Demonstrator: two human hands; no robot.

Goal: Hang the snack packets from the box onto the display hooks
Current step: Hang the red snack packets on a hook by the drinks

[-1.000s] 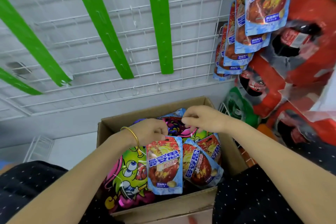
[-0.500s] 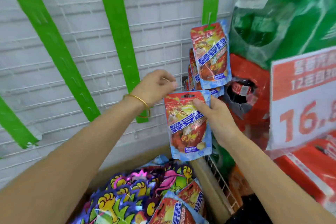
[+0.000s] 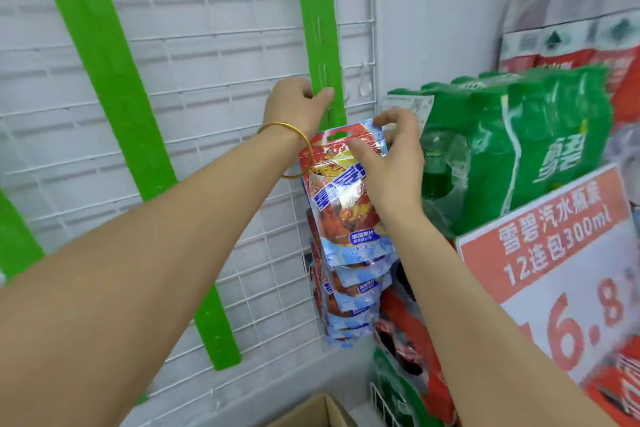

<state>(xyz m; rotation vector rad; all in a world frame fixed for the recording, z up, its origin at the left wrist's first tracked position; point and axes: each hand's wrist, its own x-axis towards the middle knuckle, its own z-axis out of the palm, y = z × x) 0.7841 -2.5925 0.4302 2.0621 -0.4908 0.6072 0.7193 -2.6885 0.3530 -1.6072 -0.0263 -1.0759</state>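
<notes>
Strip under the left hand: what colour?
Plain bright green strip, gripped by the left hand above the snack packet; head view shows it best.

bright even light, motion blur, wide-angle edge distortion

Snack packet (image 3: 336, 204): glossy plastic film. Behind it, wire grid (image 3: 221, 45): white-coated metal. Above it, green strip (image 3: 318, 28): matt plastic.

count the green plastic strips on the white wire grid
3 green plastic strips: one at far left edge, a long slanted one left of centre, one top centre gripped by the left hand, lower end hidden.
</notes>
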